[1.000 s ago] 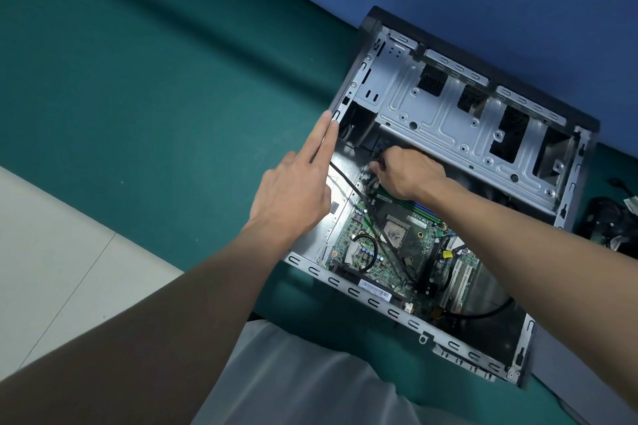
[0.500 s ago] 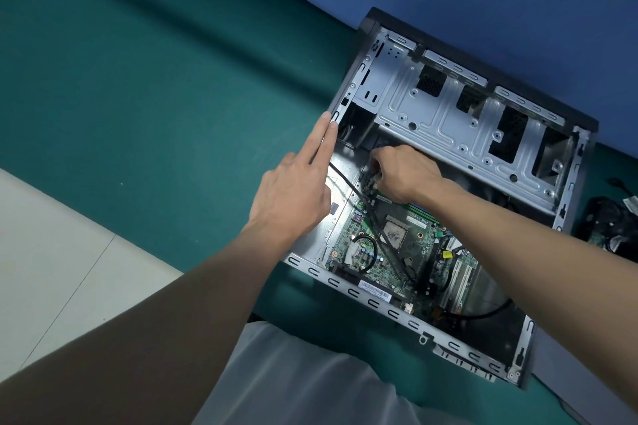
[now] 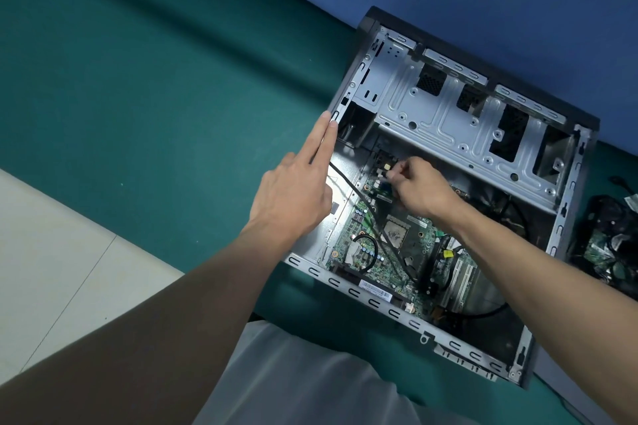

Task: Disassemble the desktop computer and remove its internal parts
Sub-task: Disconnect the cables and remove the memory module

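An open desktop computer case lies on its side on a green mat. A green motherboard sits in its lower half, crossed by a black cable. My left hand rests flat on the case's left rim with straight fingers pointing up along the edge. Inside the case, my right hand has its fingers curled and pinches a small connector at the upper edge of the motherboard. Its fingertips hide what the connector plugs into.
A silver drive cage spans the case's upper half. A pile of removed parts and cables lies to the right of the case. A blue wall stands behind, and a pale floor shows at the left. My lap is at the bottom.
My right hand has lifted slightly and turned, its fingertips now pinching a small connector at the board's top edge. My left hand has stayed on the case rim.
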